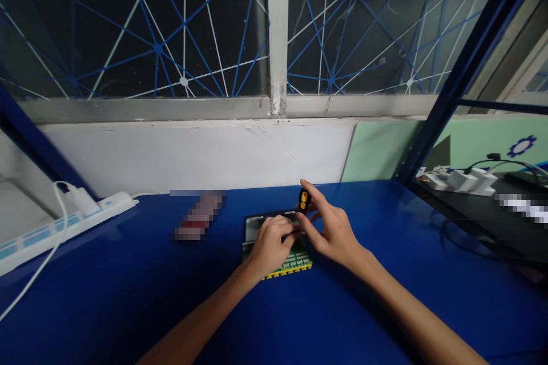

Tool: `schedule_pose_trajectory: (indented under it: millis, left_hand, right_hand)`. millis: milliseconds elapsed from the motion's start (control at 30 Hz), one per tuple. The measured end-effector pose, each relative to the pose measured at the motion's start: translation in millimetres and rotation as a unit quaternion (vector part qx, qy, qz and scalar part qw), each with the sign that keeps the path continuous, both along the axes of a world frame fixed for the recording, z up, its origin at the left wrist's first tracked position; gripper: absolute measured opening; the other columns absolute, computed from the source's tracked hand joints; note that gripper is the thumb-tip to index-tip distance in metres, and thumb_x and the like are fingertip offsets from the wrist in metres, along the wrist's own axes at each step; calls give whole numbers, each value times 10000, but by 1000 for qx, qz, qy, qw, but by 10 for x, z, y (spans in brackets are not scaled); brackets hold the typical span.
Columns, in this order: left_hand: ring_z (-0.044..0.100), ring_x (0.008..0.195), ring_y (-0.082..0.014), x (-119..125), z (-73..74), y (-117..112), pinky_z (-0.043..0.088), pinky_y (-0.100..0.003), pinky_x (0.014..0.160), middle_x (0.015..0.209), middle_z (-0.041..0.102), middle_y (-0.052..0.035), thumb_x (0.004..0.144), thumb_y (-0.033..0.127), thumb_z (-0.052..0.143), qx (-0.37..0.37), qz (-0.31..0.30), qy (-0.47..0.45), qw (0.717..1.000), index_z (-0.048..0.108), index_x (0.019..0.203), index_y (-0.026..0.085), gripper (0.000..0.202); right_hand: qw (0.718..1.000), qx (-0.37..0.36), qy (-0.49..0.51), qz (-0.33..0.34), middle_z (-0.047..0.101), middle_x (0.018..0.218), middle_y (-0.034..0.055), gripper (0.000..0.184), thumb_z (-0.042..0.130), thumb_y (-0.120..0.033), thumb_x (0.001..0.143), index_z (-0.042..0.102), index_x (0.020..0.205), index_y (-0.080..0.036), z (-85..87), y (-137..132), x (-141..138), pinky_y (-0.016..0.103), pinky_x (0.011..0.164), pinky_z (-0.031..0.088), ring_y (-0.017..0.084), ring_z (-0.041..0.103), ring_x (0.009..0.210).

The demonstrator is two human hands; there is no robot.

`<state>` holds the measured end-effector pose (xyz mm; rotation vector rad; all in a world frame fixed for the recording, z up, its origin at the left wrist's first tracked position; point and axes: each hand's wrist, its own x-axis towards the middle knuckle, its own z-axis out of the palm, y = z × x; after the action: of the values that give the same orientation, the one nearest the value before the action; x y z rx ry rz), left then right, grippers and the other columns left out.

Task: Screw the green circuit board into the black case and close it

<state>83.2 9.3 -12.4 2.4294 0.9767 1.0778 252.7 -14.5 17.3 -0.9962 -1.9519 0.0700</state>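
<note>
A short black and yellow screwdriver (pixel 304 201) stands roughly upright in my right hand (pixel 331 228), its handle gripped between index finger and thumb. Its lower end is hidden behind my fingers. My left hand (pixel 272 242) is closed, with its fingertips close to the screwdriver's lower end; whatever they pinch is hidden. Under both hands lies an open case with a dark lid (pixel 253 228) raised at the back. The case's green and yellow tray (pixel 297 262) holds rows of small pieces, too small to tell apart. My left hand covers part of the case.
The blue table (pixel 205 308) extends around the case. A blurred-out flat object (pixel 200 217) lies behind on the left. A white power strip (pixel 107 205) with a plugged-in cable runs along the left edge. More plugs (pixel 464 179) and black cables sit at right. Blue frame posts (pixel 440 102) flank the window.
</note>
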Motion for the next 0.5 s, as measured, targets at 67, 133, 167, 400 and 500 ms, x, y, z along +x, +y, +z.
schedule_pose_trajectory:
  millis: [67, 133, 167, 400, 500]
  left_hand:
    - [655, 840, -210, -1, 10, -9, 488, -348, 796, 829, 728, -24, 851, 110, 583, -6, 0, 6, 1000, 727, 827, 208, 176]
    - [656, 849, -208, -5, 20, -16, 488, -344, 800, 840, 728, -24, 845, 99, 576, -14, 2, 10, 1000, 723, 823, 204, 182]
    - [657, 849, -208, -8, 25, -18, 489, -342, 796, 842, 728, -24, 844, 94, 569, -17, 3, 12, 1000, 720, 820, 202, 187]
    - [653, 847, -200, -15, 36, -22, 483, -338, 784, 841, 721, -5, 844, 64, 524, -29, 1, 18, 999, 700, 798, 215, 236]
    - [656, 864, -202, -11, 28, -21, 481, -342, 798, 861, 725, -9, 838, 51, 523, -30, -4, 18, 999, 700, 799, 212, 242]
  right_hand:
    - [1000, -6, 10, 4, 652, 974, 55, 632, 464, -252, 922, 224, 1506, -228, -7, 8, 0, 331, 658, 545, 175, 636, 713]
    - [999, -16, 28, 15, 652, 983, 58, 635, 464, -251, 915, 228, 1504, -224, -14, 18, -1, 329, 663, 553, 178, 643, 736]
    - [999, -22, 40, 23, 652, 991, 58, 637, 464, -246, 911, 227, 1502, -224, -15, 23, -2, 324, 663, 557, 177, 647, 747]
    - [996, -43, 73, 31, 644, 1007, 55, 640, 491, -258, 885, 256, 1480, -245, -8, 38, -10, 316, 630, 564, 161, 648, 704]
    - [995, -48, 78, 25, 637, 1020, 58, 645, 495, -266, 887, 248, 1483, -252, -13, 40, -15, 309, 622, 557, 158, 645, 704]
